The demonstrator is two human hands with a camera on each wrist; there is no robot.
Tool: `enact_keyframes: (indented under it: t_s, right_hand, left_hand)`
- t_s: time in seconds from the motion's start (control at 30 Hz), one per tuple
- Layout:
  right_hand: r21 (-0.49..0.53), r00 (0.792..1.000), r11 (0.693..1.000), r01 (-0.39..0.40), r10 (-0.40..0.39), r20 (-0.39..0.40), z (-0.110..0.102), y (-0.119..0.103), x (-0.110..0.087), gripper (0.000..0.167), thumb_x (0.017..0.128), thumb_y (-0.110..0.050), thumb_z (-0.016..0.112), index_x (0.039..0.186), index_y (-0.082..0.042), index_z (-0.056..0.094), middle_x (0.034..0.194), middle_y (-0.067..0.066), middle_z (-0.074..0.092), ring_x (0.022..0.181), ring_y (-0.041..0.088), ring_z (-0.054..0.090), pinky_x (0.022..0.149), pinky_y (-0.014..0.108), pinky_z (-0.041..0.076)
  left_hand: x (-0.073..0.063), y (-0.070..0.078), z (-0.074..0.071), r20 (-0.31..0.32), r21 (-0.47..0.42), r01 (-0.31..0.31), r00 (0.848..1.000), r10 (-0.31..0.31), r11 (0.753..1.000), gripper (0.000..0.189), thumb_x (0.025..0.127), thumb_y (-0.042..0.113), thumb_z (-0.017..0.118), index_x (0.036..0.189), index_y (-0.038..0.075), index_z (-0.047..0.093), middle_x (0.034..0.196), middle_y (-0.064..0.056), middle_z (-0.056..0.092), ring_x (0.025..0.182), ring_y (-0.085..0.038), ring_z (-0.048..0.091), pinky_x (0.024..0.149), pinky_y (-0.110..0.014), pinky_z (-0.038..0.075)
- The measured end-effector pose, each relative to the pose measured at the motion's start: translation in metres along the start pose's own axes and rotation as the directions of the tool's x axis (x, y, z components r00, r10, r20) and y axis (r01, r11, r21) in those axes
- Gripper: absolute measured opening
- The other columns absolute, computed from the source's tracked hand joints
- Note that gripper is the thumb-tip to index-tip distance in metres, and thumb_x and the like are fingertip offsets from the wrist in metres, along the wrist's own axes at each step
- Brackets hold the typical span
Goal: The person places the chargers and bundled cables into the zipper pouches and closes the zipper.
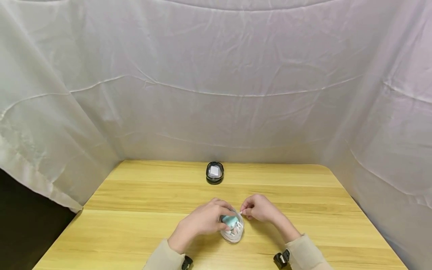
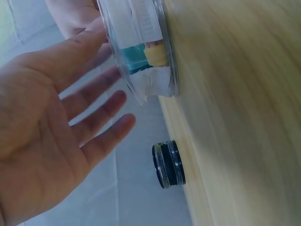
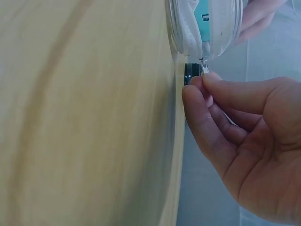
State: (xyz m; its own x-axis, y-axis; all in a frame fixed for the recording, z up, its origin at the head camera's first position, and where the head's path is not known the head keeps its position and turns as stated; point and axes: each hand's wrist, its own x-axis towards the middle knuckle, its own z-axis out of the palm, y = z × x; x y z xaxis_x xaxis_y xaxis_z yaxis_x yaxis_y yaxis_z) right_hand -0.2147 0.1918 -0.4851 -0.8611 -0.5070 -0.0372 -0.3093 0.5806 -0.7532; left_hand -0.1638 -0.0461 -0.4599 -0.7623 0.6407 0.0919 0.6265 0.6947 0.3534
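Observation:
A small clear zippered pouch (image 1: 235, 236) with white edging stands on the table in front of me. Through its side show a teal item (image 2: 134, 56), a yellow piece (image 2: 156, 55) and white paper-like packets. My left hand (image 1: 206, 218) holds the pouch's top between thumb and forefinger, while the other fingers stay spread off it. At the pouch's right end, my right hand (image 1: 261, 208) pinches the metal zipper pull (image 3: 205, 67) between thumb and forefinger. A teal item also shows in the right wrist view, near the zipper; how far the zipper is open I cannot tell.
Toward the back of the wooden table (image 1: 141, 195) stands a small black-edged clear pouch (image 1: 215, 180) with something white inside. Pale grey cloth (image 1: 229, 120) hangs behind the table and on both sides.

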Motion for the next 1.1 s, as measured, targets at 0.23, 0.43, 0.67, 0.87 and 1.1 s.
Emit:
enact_keyframes:
  t_s: [0.23, 0.43, 0.67, 0.87, 1.1]
  right_hand:
    - [0.003, 1.000, 1.000, 0.002, -0.002, 0.011, 0.0001, 0.0000, -0.0011, 0.008, 0.091, 0.003, 0.073, 0.086, -0.004, 0.074, 0.076, 0.003, 0.069, 0.068, 0.018, 0.065, 0.059, 0.026, 0.055]
    - [0.016, 1.000, 1.000, 0.006, -0.006, 0.030, -0.0008, 0.0013, -0.0016, 0.008, 0.090, 0.004, 0.073, 0.086, -0.003, 0.074, 0.077, 0.003, 0.070, 0.068, 0.018, 0.066, 0.061, 0.030, 0.059]
    - [0.014, 0.998, 1.000, 0.028, -0.029, 0.050, -0.0029, 0.0029, -0.0021, 0.008, 0.091, 0.004, 0.072, 0.086, -0.003, 0.075, 0.076, 0.004, 0.070, 0.068, 0.018, 0.065, 0.060, 0.027, 0.057]
    - [0.013, 0.998, 0.999, 0.031, -0.032, 0.062, -0.0046, 0.0030, -0.0026, 0.008, 0.090, 0.005, 0.072, 0.086, -0.002, 0.074, 0.075, 0.004, 0.069, 0.067, 0.018, 0.065, 0.059, 0.027, 0.056]
    - [0.024, 0.996, 0.999, 0.028, -0.030, 0.084, -0.0068, 0.0029, -0.0042, 0.010, 0.090, 0.006, 0.072, 0.085, -0.001, 0.073, 0.074, 0.005, 0.068, 0.067, 0.019, 0.065, 0.059, 0.029, 0.057]
  left_hand:
    - [0.0010, -0.0002, 0.0020, 0.021, -0.004, -0.052, 0.998, 0.052, 0.999, 0.043, 0.086, 0.019, 0.085, 0.128, 0.021, 0.076, 0.141, 0.006, 0.064, 0.133, -0.016, 0.056, 0.112, -0.033, 0.047]
    - [0.0012, -0.0020, 0.0042, 0.032, -0.026, -0.040, 0.999, 0.041, 0.999, 0.041, 0.087, 0.018, 0.084, 0.128, 0.019, 0.076, 0.143, 0.005, 0.064, 0.134, -0.017, 0.057, 0.111, -0.032, 0.048]
    - [0.0014, -0.0028, 0.0051, 0.037, -0.036, -0.039, 0.999, 0.040, 0.999, 0.040, 0.088, 0.019, 0.084, 0.128, 0.019, 0.076, 0.144, 0.004, 0.063, 0.134, -0.018, 0.058, 0.110, -0.032, 0.049]
    - [0.0009, -0.0006, 0.0045, 0.036, -0.045, -0.026, 0.999, 0.027, 0.999, 0.038, 0.088, 0.018, 0.084, 0.126, 0.017, 0.077, 0.143, 0.003, 0.064, 0.133, -0.019, 0.059, 0.109, -0.033, 0.050]
    - [0.0013, 0.0013, 0.0046, 0.031, -0.051, -0.018, 0.999, 0.020, 0.999, 0.038, 0.089, 0.018, 0.083, 0.126, 0.017, 0.077, 0.143, 0.003, 0.064, 0.132, -0.018, 0.060, 0.108, -0.033, 0.051]
